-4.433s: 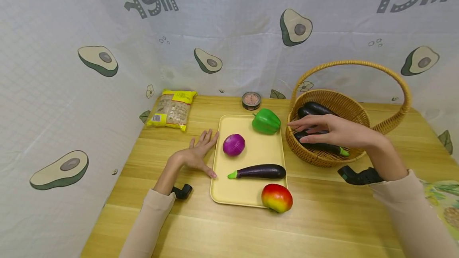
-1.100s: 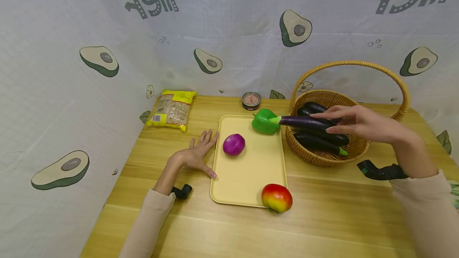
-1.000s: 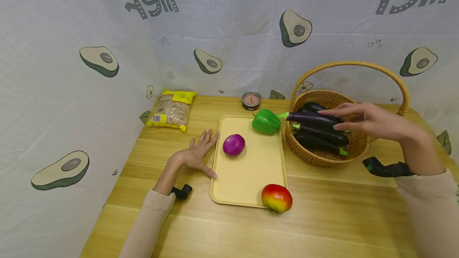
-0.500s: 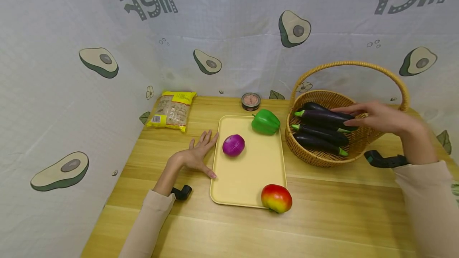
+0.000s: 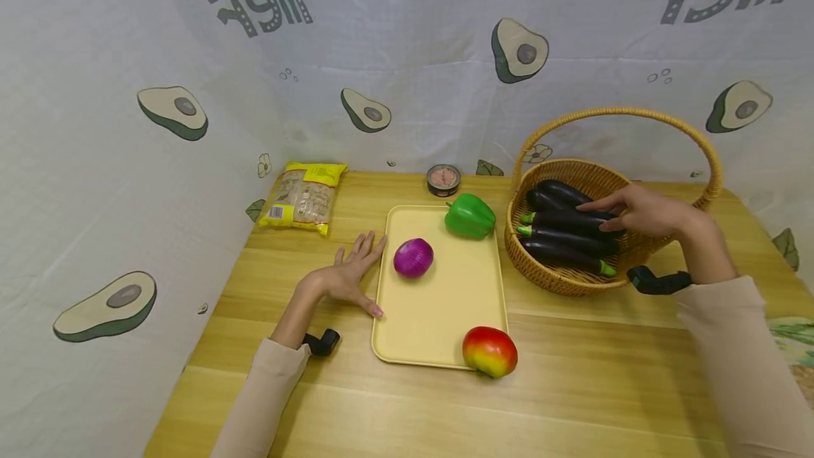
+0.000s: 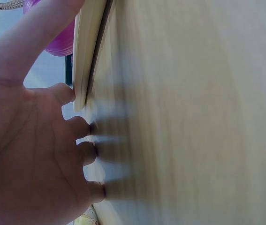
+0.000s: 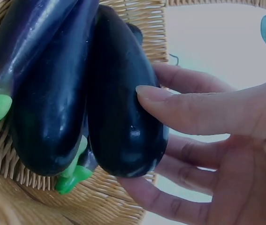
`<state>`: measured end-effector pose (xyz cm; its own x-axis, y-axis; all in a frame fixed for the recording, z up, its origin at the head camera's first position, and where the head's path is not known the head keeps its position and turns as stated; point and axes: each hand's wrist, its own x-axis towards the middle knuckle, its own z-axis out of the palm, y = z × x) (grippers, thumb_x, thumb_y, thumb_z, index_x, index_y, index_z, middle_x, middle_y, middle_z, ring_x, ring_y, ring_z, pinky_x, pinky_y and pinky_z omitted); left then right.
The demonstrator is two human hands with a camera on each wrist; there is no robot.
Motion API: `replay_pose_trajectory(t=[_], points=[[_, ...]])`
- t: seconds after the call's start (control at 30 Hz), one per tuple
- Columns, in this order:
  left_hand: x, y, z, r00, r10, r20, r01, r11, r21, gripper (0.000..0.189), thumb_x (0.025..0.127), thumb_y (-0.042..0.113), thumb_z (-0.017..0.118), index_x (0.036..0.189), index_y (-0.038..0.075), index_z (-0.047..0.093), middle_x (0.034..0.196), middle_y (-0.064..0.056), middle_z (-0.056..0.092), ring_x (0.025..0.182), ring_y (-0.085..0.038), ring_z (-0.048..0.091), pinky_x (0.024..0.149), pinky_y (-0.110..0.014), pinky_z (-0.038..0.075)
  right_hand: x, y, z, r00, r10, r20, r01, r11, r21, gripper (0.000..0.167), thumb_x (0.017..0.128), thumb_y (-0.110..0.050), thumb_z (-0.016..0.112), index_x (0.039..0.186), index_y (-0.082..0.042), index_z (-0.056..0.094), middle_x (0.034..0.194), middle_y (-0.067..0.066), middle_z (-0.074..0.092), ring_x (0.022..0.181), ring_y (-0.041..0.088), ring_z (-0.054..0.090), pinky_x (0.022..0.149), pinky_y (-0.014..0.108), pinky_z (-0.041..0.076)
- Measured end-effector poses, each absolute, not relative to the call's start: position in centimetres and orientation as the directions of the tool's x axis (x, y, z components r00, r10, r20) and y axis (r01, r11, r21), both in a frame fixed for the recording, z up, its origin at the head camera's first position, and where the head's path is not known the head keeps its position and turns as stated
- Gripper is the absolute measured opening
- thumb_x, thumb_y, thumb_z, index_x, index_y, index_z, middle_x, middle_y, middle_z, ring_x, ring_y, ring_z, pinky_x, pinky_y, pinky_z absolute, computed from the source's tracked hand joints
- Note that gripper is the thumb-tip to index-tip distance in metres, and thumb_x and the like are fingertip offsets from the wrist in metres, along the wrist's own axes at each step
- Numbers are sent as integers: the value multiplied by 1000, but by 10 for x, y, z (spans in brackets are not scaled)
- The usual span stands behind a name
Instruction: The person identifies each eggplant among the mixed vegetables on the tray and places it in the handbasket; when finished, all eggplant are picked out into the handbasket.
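My right hand reaches into the wicker basket and holds the thick end of a dark eggplant. In the right wrist view, the thumb presses one side of this eggplant, with the fingers partly hidden behind it. Several other eggplants lie close around it in the basket. My left hand is spread on the table, with fingertips and thumb at the left rim of the pale yellow tray. On the tray sit a purple onion and a green bell pepper.
A red and yellow mango lies over the tray's lower right corner. Behind the tray stands a small round tin, and a yellow plastic packet is at the back left. The basket's tall handle arches above it.
The eggplant that lay on the tray was lifted by my right hand, carried right and lowered into the basket among the other eggplants. My left hand has stayed put.
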<state>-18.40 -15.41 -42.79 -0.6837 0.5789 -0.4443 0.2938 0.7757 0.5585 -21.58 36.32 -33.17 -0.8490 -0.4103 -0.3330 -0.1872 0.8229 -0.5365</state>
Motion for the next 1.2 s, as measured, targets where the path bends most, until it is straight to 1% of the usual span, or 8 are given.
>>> replay_pose_trajectory(t=[0.13, 0.23, 0.33, 0.37, 0.43, 0.77, 1.1, 1.2], points=[[-184, -153, -428, -685, 578, -443, 292, 776, 560, 142, 76, 48, 91, 166, 15, -15, 170, -17, -28, 158, -35, -28, 124, -68, -15, -216, 364, -331, -851, -405, -334, -191, 832, -521, 47, 98, 4, 61, 144, 6, 56, 106, 22, 71, 50, 6, 21, 52, 25, 35], [-183, -153, -428, -685, 576, -446, 293, 778, 556, 142, 76, 48, 91, 166, 16, -14, 170, -17, -28, 158, -34, -28, 124, -68, -15, -218, 365, -331, -846, -417, -333, -211, 834, -510, 46, 98, 5, 61, 144, 6, 56, 124, 34, 67, 59, 9, 51, 58, 25, 40], [-183, -153, -428, -685, 577, -445, 294, 778, 555, 142, 76, 49, 91, 166, 15, -15, 170, -18, -28, 158, -35, -28, 124, -68, -14, -221, 366, -333, -840, -428, -333, -223, 832, -508, 46, 97, 7, 60, 143, 7, 56, 144, 42, 50, 98, 31, 73, 66, 26, 45], [-183, -153, -428, -685, 577, -444, 295, 777, 556, 143, 76, 49, 90, 166, 15, -15, 170, -18, -28, 158, -35, -28, 124, -69, -14, -223, 366, -333, -837, -433, -335, -220, 827, -518, 47, 97, 9, 59, 143, 8, 56, 146, 43, 46, 111, 40, 71, 66, 27, 45], [-183, -153, -429, -684, 579, -445, 296, 777, 556, 143, 76, 50, 90, 166, 16, -15, 169, -18, -28, 158, -35, -28, 124, -69, -15, -226, 367, -334, -834, -434, -339, -212, 821, -529, 47, 97, 10, 58, 144, 8, 55, 148, 44, 43, 120, 49, 65, 67, 28, 47], [-185, -153, -431, -683, 575, -450, 294, 781, 551, 143, 76, 51, 90, 166, 17, -16, 169, -17, -29, 158, -35, -28, 124, -69, -15, -235, 371, -342, -833, -436, -339, -200, 811, -550, 45, 98, 5, 61, 143, 8, 56, 149, 43, 43, 124, 53, 61, 72, 29, 48], [-185, -152, -428, -689, 575, -441, 295, 778, 555, 143, 75, 50, 91, 166, 15, -15, 170, -18, -28, 158, -35, -28, 124, -69, -14, -238, 370, -344, -846, -420, -328, -196, 817, -542, 44, 97, 5, 63, 141, 6, 59, 148, 44, 43, 117, 45, 67, 66, 30, 45], [-185, -152, -428, -688, 576, -441, 296, 778, 554, 143, 75, 50, 90, 166, 15, -15, 170, -18, -28, 158, -36, -27, 124, -70, -14, -238, 371, -343, -845, -414, -338, -195, 828, -526, 45, 97, 4, 65, 141, 5, 60, 148, 44, 44, 119, 49, 65, 68, 30, 46]])
